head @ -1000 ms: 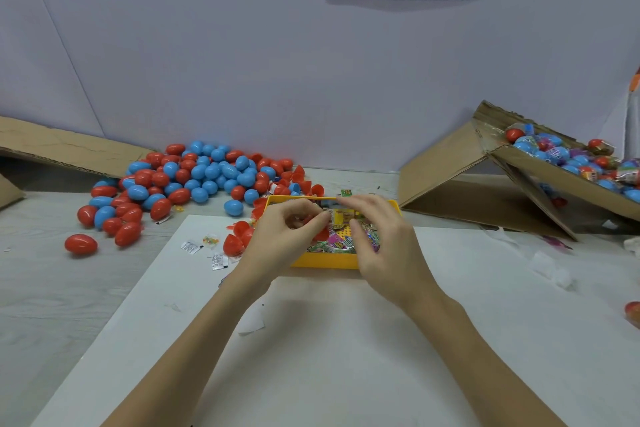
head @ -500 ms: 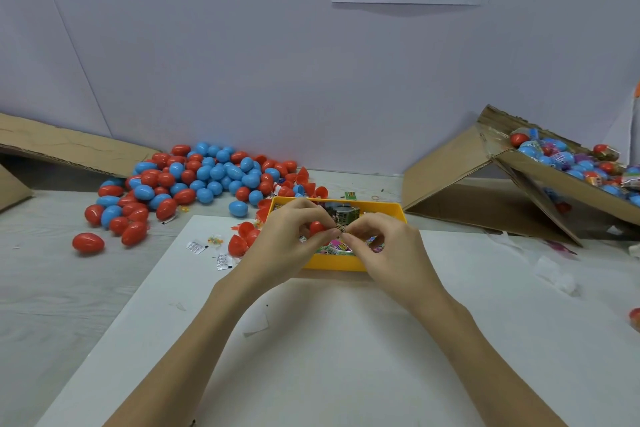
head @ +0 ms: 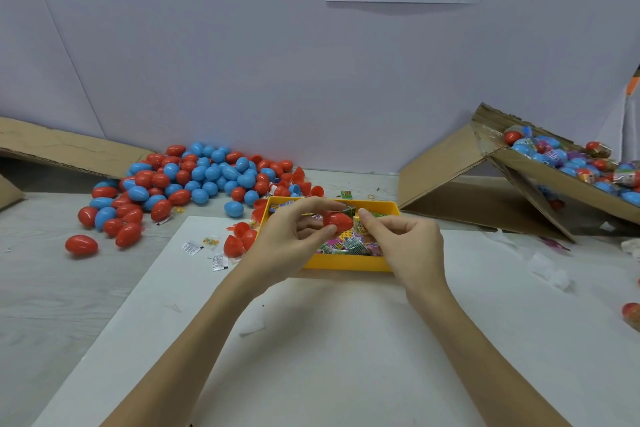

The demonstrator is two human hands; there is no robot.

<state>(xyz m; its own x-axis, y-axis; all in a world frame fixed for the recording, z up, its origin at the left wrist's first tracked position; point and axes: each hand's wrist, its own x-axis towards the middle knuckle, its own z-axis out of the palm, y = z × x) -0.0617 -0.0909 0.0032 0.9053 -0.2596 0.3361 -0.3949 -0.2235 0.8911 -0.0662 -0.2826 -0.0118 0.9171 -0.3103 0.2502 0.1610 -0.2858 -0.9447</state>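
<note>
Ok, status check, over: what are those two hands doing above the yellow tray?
Left hand grips red plastic egg. Right hand pinches small packet right beside it. Both above yellow tray of packets. Nothing between them.

glossy red egg half [head: 337,221] raised over the yellow tray [head: 346,267], small yellow packet [head: 360,225] touching its right side.
</note>
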